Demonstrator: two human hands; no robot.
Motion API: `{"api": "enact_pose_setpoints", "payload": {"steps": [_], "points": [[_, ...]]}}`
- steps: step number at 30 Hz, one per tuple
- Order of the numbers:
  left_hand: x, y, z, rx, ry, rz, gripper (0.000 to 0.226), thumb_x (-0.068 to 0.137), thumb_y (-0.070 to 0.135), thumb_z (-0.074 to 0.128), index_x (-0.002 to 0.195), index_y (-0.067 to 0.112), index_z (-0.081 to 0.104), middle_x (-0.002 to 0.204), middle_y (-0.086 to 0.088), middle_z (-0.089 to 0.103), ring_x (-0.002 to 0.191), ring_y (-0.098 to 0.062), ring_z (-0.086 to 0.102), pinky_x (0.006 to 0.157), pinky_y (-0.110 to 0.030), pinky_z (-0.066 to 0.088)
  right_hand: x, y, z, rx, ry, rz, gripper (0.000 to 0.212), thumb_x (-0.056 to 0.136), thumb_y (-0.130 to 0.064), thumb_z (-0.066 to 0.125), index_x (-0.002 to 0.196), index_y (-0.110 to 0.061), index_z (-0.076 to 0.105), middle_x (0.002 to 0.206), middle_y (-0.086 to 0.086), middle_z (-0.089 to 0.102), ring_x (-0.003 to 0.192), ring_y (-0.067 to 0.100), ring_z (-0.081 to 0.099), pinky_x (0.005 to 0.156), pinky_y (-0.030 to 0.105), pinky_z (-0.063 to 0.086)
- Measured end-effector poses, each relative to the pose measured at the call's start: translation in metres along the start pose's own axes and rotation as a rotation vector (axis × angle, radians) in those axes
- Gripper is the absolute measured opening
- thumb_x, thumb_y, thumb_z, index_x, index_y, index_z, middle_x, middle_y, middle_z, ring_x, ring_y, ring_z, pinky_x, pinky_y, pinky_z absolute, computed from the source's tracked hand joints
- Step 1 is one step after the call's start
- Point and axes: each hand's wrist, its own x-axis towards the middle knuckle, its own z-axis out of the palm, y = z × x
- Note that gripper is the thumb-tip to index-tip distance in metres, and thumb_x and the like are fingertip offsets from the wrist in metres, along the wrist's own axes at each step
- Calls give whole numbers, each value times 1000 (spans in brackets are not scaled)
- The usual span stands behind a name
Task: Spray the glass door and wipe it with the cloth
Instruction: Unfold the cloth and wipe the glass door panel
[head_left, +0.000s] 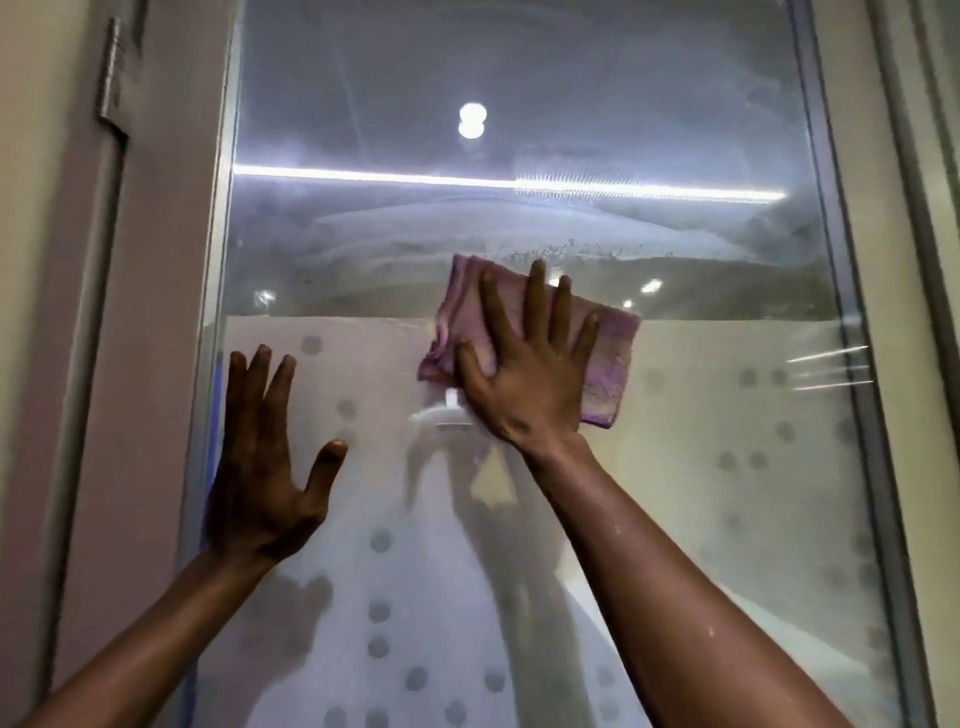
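The glass door (519, 130) stands straight ahead, its frame (218, 260) down the left edge with a hinge (111, 73) further left on the wall. The right hand (524, 374) lies flat on the cloth (608, 364) against the middle of the pane. The left hand (265, 467) rests on the glass lower down, near the left frame.

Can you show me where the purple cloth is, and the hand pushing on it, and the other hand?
cloth (608, 358), head view, its right part.
right hand (524, 379), head view, its back.
left hand (260, 467), head view, its back.
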Motion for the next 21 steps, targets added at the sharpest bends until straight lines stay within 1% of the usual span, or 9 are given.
{"api": "enact_pose_setpoints", "payload": {"steps": [2,4,7,9,11,14,16,18,21], "points": [[0,0,0,-25,2,18,83,99,63,38,166,18,18,176,-3,12,165,-25,3,131,-20,1,-17,-35,14,10,-34,-217,74,95,-66,39,163,-43,18,176,6,1,162,35,-2,126,66,0],[-2,0,-2,-54,10,36,82,101,61,39,165,13,22,175,-7,14,165,-26,4,132,-24,3,-34,-59,25,5,-72,-405,76,94,-66,42,163,-43,20,176,5,2,163,33,-4,125,66,4],[-4,2,-7,-107,4,41,82,102,61,37,163,8,24,174,-13,16,165,-23,5,132,-25,6,-33,-67,32,14,-102,-549,75,94,-69,43,162,-45,20,176,2,4,163,31,-4,126,64,2],[-5,3,-10,-104,-14,28,83,103,61,36,163,5,24,174,-15,15,165,-23,4,133,-26,6,-10,-71,32,10,-103,-534,74,95,-71,38,162,-46,17,176,1,1,163,30,-5,127,64,1],[-4,3,-13,-87,-22,-5,83,104,62,33,164,5,21,175,-12,12,165,-25,3,134,-32,6,20,-85,32,18,-92,-455,75,96,-71,34,163,-45,14,176,3,-2,163,32,-7,126,66,1],[-3,6,-21,-82,22,-36,81,104,60,31,164,8,17,176,-10,11,165,-22,3,134,-41,11,48,-113,31,16,-89,-356,76,96,-72,29,164,-43,10,176,4,-4,162,33,-8,126,67,-2],[1,4,-32,-73,60,-21,79,105,57,32,164,7,17,175,-12,13,165,-22,4,134,-40,12,44,-124,35,37,-69,-310,75,97,-71,27,164,-41,11,176,6,-4,162,34,-8,126,67,-3],[6,1,-41,-41,70,46,75,106,50,34,164,5,20,175,-11,15,165,-26,5,134,-38,11,23,-132,41,45,-45,-306,75,98,-71,27,164,-40,12,176,7,-2,162,34,-6,125,68,0],[14,-4,-43,-2,-21,158,64,109,39,31,164,7,24,174,-10,20,164,-24,9,134,-41,13,-23,-148,49,63,-46,-351,77,99,-70,33,165,-36,10,176,8,0,162,34,-5,124,69,2]]}}
